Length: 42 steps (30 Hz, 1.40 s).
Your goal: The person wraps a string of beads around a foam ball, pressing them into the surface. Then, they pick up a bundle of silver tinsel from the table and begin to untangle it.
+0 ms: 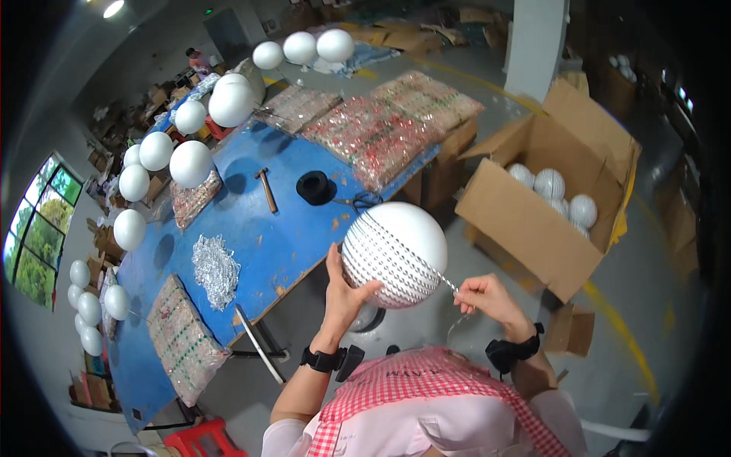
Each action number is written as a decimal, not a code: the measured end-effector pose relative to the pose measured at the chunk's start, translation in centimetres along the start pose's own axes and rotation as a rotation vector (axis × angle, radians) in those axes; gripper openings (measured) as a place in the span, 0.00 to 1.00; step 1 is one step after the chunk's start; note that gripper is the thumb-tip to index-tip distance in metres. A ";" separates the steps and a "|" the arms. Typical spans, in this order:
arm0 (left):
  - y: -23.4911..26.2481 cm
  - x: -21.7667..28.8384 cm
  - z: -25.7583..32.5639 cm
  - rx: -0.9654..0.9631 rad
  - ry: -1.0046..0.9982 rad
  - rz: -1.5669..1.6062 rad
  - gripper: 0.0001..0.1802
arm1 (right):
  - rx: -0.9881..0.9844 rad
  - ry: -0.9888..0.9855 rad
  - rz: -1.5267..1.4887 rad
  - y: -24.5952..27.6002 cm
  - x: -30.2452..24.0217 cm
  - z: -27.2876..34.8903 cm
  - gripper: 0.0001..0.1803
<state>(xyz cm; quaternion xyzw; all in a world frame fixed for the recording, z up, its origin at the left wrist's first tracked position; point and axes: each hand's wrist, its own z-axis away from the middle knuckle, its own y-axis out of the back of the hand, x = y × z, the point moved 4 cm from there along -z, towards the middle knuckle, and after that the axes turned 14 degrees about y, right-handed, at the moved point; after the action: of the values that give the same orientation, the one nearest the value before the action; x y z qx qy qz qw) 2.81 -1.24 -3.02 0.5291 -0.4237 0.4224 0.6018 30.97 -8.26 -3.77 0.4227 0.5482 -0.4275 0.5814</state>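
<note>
My left hand (344,286) cups a large white foam ball (396,251) from below and the left side, holding it in front of my chest. Rows of small silver sequins cover the ball's lower left part; its upper right part is plain white. A thin sequin strand (444,279) runs off the ball toward my right hand (487,297), which pinches it between thumb and fingers just right of the ball. Both wrists wear black bands.
A blue worktable (259,236) lies to the left with a silver sequin pile (215,268), a hammer (266,190), a black roll (314,186), scissors and bagged sequin packs (373,137). Plain white balls (190,164) line its far side. An open cardboard box (548,206) with finished balls stands right.
</note>
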 end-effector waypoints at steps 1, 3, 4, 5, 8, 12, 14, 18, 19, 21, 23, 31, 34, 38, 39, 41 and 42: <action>-0.1 -0.5 -0.2 0.004 -0.012 0.208 0.55 | 0.001 0.006 0.001 0.0 0.2 -0.1 0.11; 0.2 -1.1 -0.2 0.062 0.014 0.222 0.41 | -0.019 0.026 -0.045 0.0 0.7 -0.5 0.12; 0.3 -1.3 0.3 0.086 -0.006 0.207 0.33 | -0.027 0.072 -0.057 0.0 1.1 -0.4 0.12; 0.4 -0.9 0.7 0.134 0.007 0.104 0.31 | -0.030 0.066 -0.070 0.0 0.8 -0.3 0.12; -0.8 0.4 0.3 0.111 0.017 0.077 0.31 | -0.009 0.046 -0.077 0.6 1.0 -0.5 0.10; -1.7 -0.9 0.6 0.065 -0.165 -0.232 0.56 | 0.013 0.035 -0.069 1.2 1.9 0.0 0.12; -2.4 -0.9 1.0 0.065 -0.110 -0.250 0.65 | 0.002 0.035 -0.045 1.3 2.4 0.3 0.13; -3.1 -1.4 1.4 0.087 -0.091 -0.310 0.64 | 0.050 0.084 -0.086 1.8 3.1 1.0 0.15; -3.2 -1.1 1.5 0.105 -0.108 -0.276 0.64 | 0.028 0.087 -0.062 1.8 3.2 1.1 0.15; -3.4 -0.8 1.6 0.140 -0.127 -0.261 0.62 | -0.008 0.068 -0.024 2.4 2.5 1.0 0.15; -3.2 -1.6 1.3 0.094 -0.085 -0.192 0.60 | 0.018 0.110 -0.025 2.7 2.6 0.7 0.14; -2.5 -1.8 0.5 0.026 -0.109 -0.231 0.72 | -0.004 0.143 0.023 2.8 0.7 0.2 0.16; -2.2 -2.5 0.2 0.011 -0.145 -0.243 0.71 | 0.022 0.071 -0.032 2.3 0.8 0.4 0.15; -1.8 -1.8 0.7 0.054 -0.129 -0.300 0.66 | 0.053 0.122 -0.098 1.8 -0.4 0.9 0.14; -1.7 -1.6 0.9 0.076 -0.145 -0.297 0.66 | 0.053 0.117 -0.064 1.7 -1.3 1.2 0.13; -1.6 -1.2 1.3 0.152 -0.199 -0.456 0.64 | 0.003 0.139 0.010 1.7 -3.5 1.8 0.09; -1.4 -0.7 1.6 0.174 -0.211 -0.455 0.64 | -0.010 0.158 0.016 1.6 -3.8 1.6 0.09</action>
<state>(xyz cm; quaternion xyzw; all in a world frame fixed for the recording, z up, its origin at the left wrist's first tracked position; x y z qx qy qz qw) 3.81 -2.98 -3.98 0.7015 -0.3163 0.2535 0.5862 32.77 -9.21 0.10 0.4567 0.5911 -0.3852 0.5418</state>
